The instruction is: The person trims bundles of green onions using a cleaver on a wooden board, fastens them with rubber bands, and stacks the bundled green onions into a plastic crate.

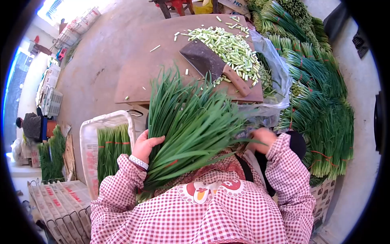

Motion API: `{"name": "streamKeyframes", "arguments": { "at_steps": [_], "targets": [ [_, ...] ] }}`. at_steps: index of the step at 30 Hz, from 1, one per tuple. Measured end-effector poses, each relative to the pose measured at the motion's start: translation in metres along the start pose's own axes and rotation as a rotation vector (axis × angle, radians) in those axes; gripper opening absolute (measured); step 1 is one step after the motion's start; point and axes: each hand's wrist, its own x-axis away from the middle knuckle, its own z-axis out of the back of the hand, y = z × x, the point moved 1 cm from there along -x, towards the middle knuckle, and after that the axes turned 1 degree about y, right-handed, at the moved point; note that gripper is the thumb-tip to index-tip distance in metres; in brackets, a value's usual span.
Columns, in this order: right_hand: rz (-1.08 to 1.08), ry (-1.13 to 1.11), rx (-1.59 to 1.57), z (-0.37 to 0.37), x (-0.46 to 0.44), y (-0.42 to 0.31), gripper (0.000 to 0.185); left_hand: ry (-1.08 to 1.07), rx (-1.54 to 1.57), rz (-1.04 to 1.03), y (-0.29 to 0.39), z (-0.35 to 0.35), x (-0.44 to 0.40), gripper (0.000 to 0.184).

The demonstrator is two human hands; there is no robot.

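My left hand (149,147) is wrapped round the left side of a large bunch of long green leaves (191,122), which lies across my lap and reaches over the table's near edge. A red band shows low on the bunch. To the right of it, my right hand (262,140) is blurred by motion, close to the leaf tips; its fingers cannot be made out. On the brown table (142,61), a cleaver (215,65) with a wooden handle lies beside a pile of short cut stem pieces (231,46).
A white crate (86,142) with banded bunches stands at my left, near stacked crates (61,203). Many banded green bunches (317,93) are piled at the right, beyond a clear plastic bag (282,77). Another person (34,127) is at the far left.
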Motion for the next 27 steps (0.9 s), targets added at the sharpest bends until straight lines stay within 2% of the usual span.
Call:
{"name": "streamKeyframes", "arguments": {
  "at_steps": [2,4,5,6,7,8,9,10,12,14,16,17,18,20,21,22,25,27],
  "targets": [
    [0.174,-0.172,-0.37,-0.022,-0.003,-0.031,0.067,0.003,-0.021,0.003,0.002,0.001,-0.001,0.034],
    [0.361,-0.173,-0.672,-0.022,-0.004,-0.068,0.067,-0.052,-0.092,-0.074,-0.001,0.005,-0.005,0.038],
    [0.505,-0.097,-0.752,-0.04,-0.024,-0.076,0.063,-0.019,-0.17,-0.145,0.004,0.0,0.0,0.047],
    [0.65,-0.016,-0.833,-0.06,-0.045,-0.081,0.06,-0.077,-0.209,-0.115,0.015,-0.004,0.011,0.074],
    [0.657,-0.001,-0.847,-0.064,-0.049,-0.089,0.06,-0.129,-0.332,-0.235,0.021,-0.004,0.019,0.088],
    [0.618,-0.165,-1.11,-0.067,-0.052,-0.096,0.055,-0.185,-0.453,-0.356,0.026,-0.005,0.029,0.102],
    [0.57,-0.34,-1.367,-0.069,-0.053,-0.101,0.05,-0.266,-0.572,-0.376,0.035,-0.014,0.041,0.125],
    [0.578,-0.33,-1.374,-0.062,-0.047,-0.107,0.05,-0.398,-0.654,-0.507,0.032,-0.022,0.044,0.129],
    [0.567,-0.258,-1.257,-0.049,-0.03,-0.115,0.039,-0.367,-1.161,-0.714,0.034,-0.041,0.056,0.128],
    [0.544,-0.231,-1.228,-0.062,-0.037,-0.111,0.046,-0.258,-1.007,-0.631,0.028,-0.047,0.049,0.114],
    [0.703,-0.234,-1.535,-0.037,-0.012,-0.123,0.056,-0.284,-0.673,-0.431,0.016,-0.028,0.023,0.107],
    [0.607,-0.189,-1.563,-0.036,-0.011,-0.122,0.061,-0.265,-0.732,-0.46,0.015,-0.019,0.014,0.09],
    [0.61,-0.181,-1.568,-0.032,-0.009,-0.121,0.061,-0.27,-0.738,-0.462,0.017,-0.021,0.014,0.09],
    [0.474,-0.294,-1.866,-0.024,-0.008,-0.122,0.061,-0.3,-0.588,-0.107,0.02,-0.028,0.016,0.072],
    [0.519,-0.268,-1.99,-0.026,-0.013,-0.125,0.055,-0.274,-0.511,-0.082,0.021,-0.036,0.023,0.06],
    [0.519,-0.262,-2.0,-0.03,-0.017,-0.128,0.055,-0.279,-0.52,-0.078,0.019,-0.038,0.024,0.06],
    [0.257,0.133,-2.05,-0.034,-0.022,-0.128,0.041,-0.188,-0.4,-0.084,0.015,-0.029,0.029,0.061],
    [0.237,0.168,-2.014,-0.064,-0.039,-0.109,0.039,-0.167,-0.377,-0.088,0.018,-0.028,0.031,0.057]
  ]
}}
